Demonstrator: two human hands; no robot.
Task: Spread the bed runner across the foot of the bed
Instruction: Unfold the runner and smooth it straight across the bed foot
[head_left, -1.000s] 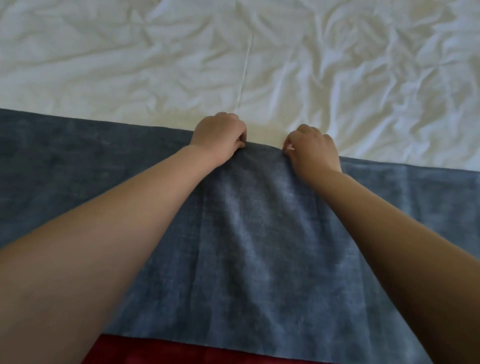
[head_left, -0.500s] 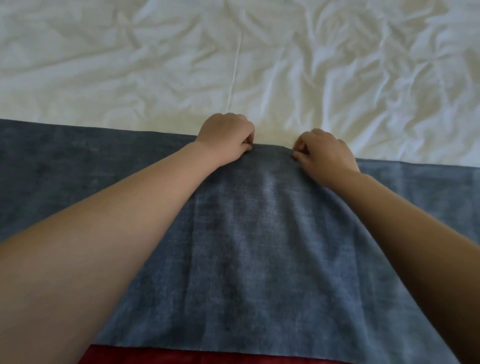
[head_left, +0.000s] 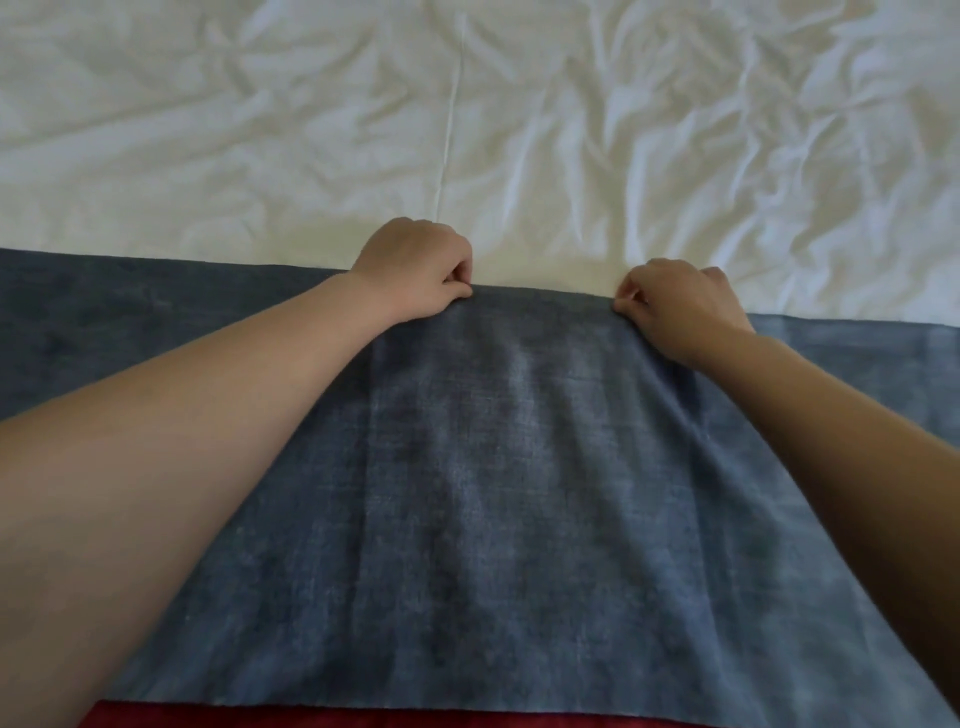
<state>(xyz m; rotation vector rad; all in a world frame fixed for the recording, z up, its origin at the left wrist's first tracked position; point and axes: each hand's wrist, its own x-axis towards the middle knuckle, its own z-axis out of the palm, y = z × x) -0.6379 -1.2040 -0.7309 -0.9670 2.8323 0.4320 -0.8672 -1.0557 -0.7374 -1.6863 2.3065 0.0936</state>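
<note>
Bed runner (head_left: 493, 493) flat on bed; left hand (head_left: 415, 270), right hand (head_left: 675, 306) pinch far edge.

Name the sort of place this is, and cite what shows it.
Most likely a bedroom: a crumpled white sheet under a blue-grey bed runner, whose far edge the left hand and right hand pinch.

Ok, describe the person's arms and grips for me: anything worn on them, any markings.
Both arms are bare. The left forearm and right forearm show no sleeve as far as the frame edge. There is no glove, watch or bracelet on the left grip or the right grip. No ring or marking shows, though most of the fingers are hidden in this view.
</note>
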